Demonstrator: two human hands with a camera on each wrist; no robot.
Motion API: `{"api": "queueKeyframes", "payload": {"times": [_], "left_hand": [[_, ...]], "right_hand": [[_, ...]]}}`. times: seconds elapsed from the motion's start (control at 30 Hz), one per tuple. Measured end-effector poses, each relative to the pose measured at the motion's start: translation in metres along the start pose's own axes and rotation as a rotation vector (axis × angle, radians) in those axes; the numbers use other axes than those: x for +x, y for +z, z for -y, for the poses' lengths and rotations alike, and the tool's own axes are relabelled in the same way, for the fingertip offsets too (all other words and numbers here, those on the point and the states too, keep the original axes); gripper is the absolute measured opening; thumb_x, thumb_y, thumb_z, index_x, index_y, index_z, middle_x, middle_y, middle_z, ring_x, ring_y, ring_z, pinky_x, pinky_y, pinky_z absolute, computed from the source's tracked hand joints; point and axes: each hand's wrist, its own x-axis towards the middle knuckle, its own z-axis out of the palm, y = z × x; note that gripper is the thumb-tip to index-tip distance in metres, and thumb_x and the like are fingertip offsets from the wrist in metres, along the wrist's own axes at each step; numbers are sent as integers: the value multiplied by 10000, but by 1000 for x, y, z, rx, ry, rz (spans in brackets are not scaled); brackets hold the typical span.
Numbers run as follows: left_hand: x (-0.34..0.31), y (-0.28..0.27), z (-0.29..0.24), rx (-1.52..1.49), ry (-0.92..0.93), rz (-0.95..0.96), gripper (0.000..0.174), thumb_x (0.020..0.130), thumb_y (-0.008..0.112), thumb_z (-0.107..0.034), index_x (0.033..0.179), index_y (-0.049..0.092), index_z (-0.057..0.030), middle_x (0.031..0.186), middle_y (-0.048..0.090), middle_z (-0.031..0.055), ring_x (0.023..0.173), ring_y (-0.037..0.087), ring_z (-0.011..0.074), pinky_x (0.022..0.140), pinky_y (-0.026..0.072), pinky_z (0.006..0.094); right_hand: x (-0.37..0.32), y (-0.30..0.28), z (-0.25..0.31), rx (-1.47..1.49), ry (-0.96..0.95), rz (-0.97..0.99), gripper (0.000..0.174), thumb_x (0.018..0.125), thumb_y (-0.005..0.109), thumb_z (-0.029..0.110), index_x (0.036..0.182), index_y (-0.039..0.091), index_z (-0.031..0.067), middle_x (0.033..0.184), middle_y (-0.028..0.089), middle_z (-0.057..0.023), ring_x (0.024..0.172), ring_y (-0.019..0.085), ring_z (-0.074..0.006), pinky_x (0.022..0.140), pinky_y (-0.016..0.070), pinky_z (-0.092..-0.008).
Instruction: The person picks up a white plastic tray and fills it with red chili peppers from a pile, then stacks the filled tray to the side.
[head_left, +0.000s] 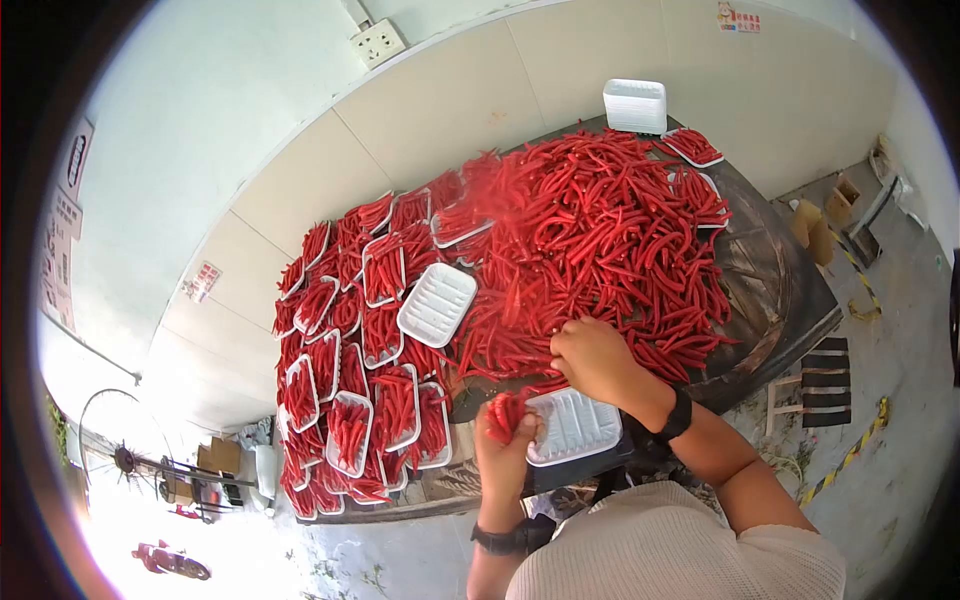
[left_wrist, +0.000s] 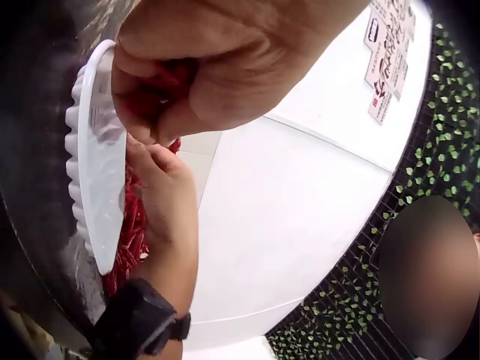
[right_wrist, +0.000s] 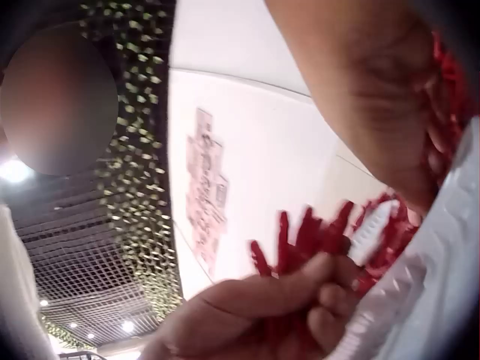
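My left hand grips a bunch of red chilies at the left edge of an empty white tray. In the right wrist view that bunch sticks up out of the curled fingers of the left hand. My right hand is over the near edge of the big chili pile, above the tray, its fingers bent downward; whether it holds a chili is hidden. The left wrist view shows the left hand curled round red chilies, with the right hand beyond it, beside the tray.
Many chili-filled white trays cover the table's left side. One empty tray lies on them. A stack of white trays stands at the back, near another filled tray. The dark table edge is at the right.
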Motion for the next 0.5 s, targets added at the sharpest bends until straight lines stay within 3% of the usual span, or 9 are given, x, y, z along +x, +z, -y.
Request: {"api": "queueKeyframes", "payload": {"times": [0.03, 0.1, 0.13, 0.17, 0.23, 0.27, 0.33, 0.43, 0.5], "left_hand": [[-1, 0, -2, -79, 22, -62, 349, 927, 640, -29, 1241, 489, -14, 968, 623, 61, 827, 624, 141, 742, 557, 302], [-2, 2, -9, -121, -16, -109, 335, 952, 589, -9, 1267, 478, -28, 1003, 615, 76, 893, 648, 183, 807, 580, 351], [-1, 4, -12, -217, -15, -141, 325, 958, 575, -9, 1267, 478, -38, 1005, 616, 79, 902, 654, 195, 802, 581, 355], [0, 5, -14, -314, -13, -173, 317, 965, 561, -8, 1268, 478, -49, 1007, 616, 81, 910, 660, 207, 798, 582, 360], [5, -1, -9, -375, 17, -223, 302, 978, 541, -20, 1269, 467, -56, 1007, 620, 90, 921, 668, 226, 808, 582, 372], [6, -5, -11, -365, -2, -213, 291, 980, 554, -44, 1255, 461, -52, 1007, 615, 84, 908, 666, 223, 815, 576, 361], [6, -4, -14, -359, -22, -200, 283, 982, 567, -69, 1241, 455, -48, 1007, 610, 79, 894, 664, 219, 822, 571, 351], [1, 1, -23, -303, -230, 146, 307, 971, 593, -85, 1247, 466, -46, 1006, 611, 83, 861, 661, 196, 779, 566, 320], [1, -1, -19, -302, -201, 187, 294, 963, 604, -79, 1225, 476, -45, 997, 609, 81, 819, 648, 175, 735, 561, 313]], "right_hand": [[1, -1, -1, 3, 6, -3, 131, 809, 719, 155, 818, 648, 45, 873, 630, -106, 883, 605, -315, 784, 483, -430], [-1, -5, -2, 311, 84, -180, 122, 846, 666, 126, 810, 615, 22, 879, 634, -168, 853, 624, -343, 727, 474, -468], [-4, -11, 0, 368, 22, -222, 76, 860, 667, 75, 884, 628, 14, 862, 649, -119, 807, 629, -329, 710, 488, -415], [-7, -21, 1, 367, 24, -221, 76, 860, 667, 75, 884, 628, 14, 862, 649, -119, 807, 629, -329, 710, 488, -415], [-13, -37, 1, 610, -243, -65, 137, 860, 681, 74, 978, 645, 17, 873, 655, -109, 795, 643, -276, 713, 498, -373], [-15, -40, 3, 608, -242, -65, 137, 860, 681, 74, 978, 645, 17, 873, 655, -109, 795, 643, -276, 713, 498, -373], [-19, -42, 10, 891, -151, 226, 187, 862, 696, 80, 1033, 651, 19, 900, 669, -99, 813, 656, -220, 724, 508, -336], [-16, -30, 24, 817, -96, 193, 180, 864, 703, 74, 1025, 648, 14, 933, 680, -97, 845, 666, -183, 725, 513, -307], [-12, -23, 26, 814, -78, 178, 156, 868, 698, 69, 1004, 644, 17, 909, 683, -95, 842, 672, -185, 721, 518, -306]]}}
